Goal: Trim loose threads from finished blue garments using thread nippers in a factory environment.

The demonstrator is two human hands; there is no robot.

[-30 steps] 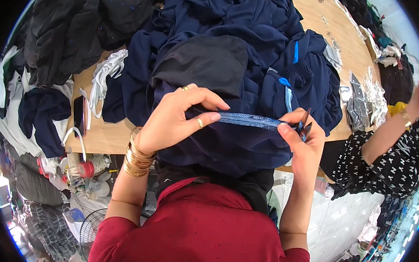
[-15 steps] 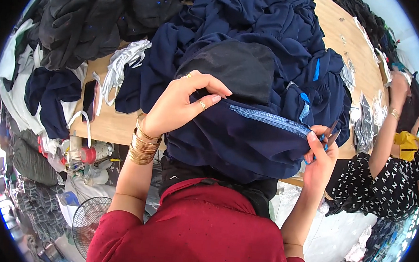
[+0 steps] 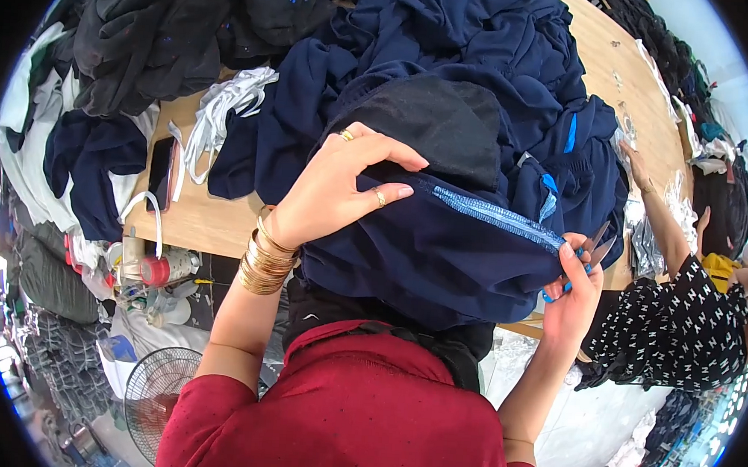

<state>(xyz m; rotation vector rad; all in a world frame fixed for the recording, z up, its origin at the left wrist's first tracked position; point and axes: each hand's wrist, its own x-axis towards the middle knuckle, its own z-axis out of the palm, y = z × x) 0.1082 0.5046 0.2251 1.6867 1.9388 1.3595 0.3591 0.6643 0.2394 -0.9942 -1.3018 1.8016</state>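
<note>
A navy blue garment (image 3: 440,267) with a light blue stitched seam strip (image 3: 495,214) hangs over the table's near edge in front of me. My left hand (image 3: 343,178) is over the strip's left end, thumb and forefinger apart; its other fingers are mostly hidden. At the strip's right end, my right hand (image 3: 573,284) pinches the garment. Scissors with blue handles (image 3: 597,251) are also held in that hand, their blades pointing up and away. A black cloth panel (image 3: 436,122) lies just beyond my left fingers, among the navy folds.
Heaped navy garments (image 3: 464,25) cover the middle of the wooden table (image 3: 199,230). Dark cloth (image 3: 150,36), white straps (image 3: 228,105) and a phone (image 3: 163,173) lie to the left. Below left stands a fan (image 3: 158,396). A co-worker's arm (image 3: 662,208) reaches over the table at right.
My left hand has shifted slightly right along the garment. The scissors' blades show more clearly beside my right hand. The co-worker's raised hand has come down to the left, over the table.
</note>
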